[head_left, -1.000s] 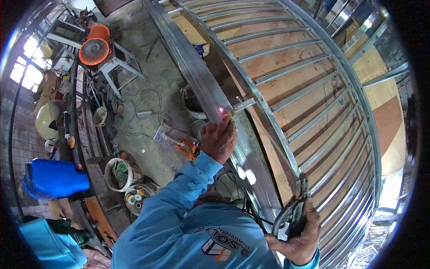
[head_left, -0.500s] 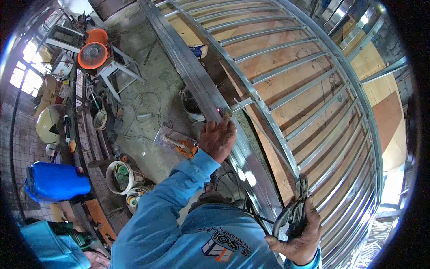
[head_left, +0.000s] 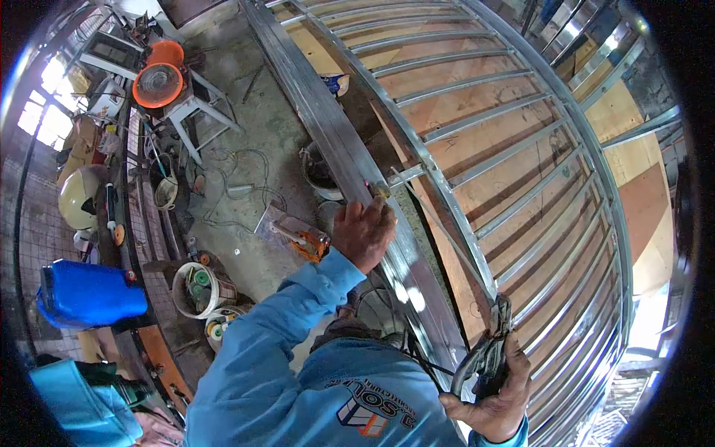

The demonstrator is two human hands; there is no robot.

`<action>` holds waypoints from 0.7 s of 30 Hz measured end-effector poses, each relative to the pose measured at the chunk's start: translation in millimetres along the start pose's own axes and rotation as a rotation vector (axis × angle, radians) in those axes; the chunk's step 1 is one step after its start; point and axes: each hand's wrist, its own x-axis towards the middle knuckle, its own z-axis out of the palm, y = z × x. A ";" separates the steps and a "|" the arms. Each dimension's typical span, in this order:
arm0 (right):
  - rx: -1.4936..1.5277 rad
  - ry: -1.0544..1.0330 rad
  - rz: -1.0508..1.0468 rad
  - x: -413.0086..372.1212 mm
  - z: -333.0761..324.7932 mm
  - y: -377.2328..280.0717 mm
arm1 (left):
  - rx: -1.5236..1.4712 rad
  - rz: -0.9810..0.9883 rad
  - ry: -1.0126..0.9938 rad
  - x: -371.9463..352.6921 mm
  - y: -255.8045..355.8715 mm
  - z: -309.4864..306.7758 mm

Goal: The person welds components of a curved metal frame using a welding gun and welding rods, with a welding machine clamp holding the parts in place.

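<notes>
My left hand [head_left: 365, 237] is over a long grey metal beam [head_left: 328, 123], its fingers bent and closed around a small brownish piece [head_left: 382, 191]. I cannot make out what that piece is; a small pink light glows beside it. A short metal bar [head_left: 406, 176] juts from the barred metal frame [head_left: 449, 192] close to those fingertips. In my right hand [head_left: 500, 410], at the lower right, is a dark pliers-like clamp [head_left: 488, 356] with a curved handle. Its jaws are at the frame's near side rail; whether they grip the rail cannot be told.
Wooden boards [head_left: 514, 112] lie beneath the bars. An orange round fan [head_left: 158, 85] rests on a grey stool [head_left: 197, 112]. A blue jerrycan [head_left: 93, 294], a white bucket [head_left: 182, 287], a dark bucket [head_left: 320, 179] and loose cables [head_left: 257, 175] are to the left.
The view has shifted slightly. Both hands keep nearly the same places on the beam and the clamp, and the pink glow stays beside the left fingers.
</notes>
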 end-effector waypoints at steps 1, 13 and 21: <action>0.007 -0.002 -0.006 -0.6 -0.1 0.5 | 0.006 0.005 0.011 1.6 -0.8 1.2; 0.103 -0.008 -0.003 -7.3 -1.0 9.8 | 0.011 0.058 -0.009 3.6 -6.3 0.8; 0.067 -0.013 -0.034 -3.2 -2.9 8.9 | -0.043 0.111 -0.085 -3.1 13.9 -9.5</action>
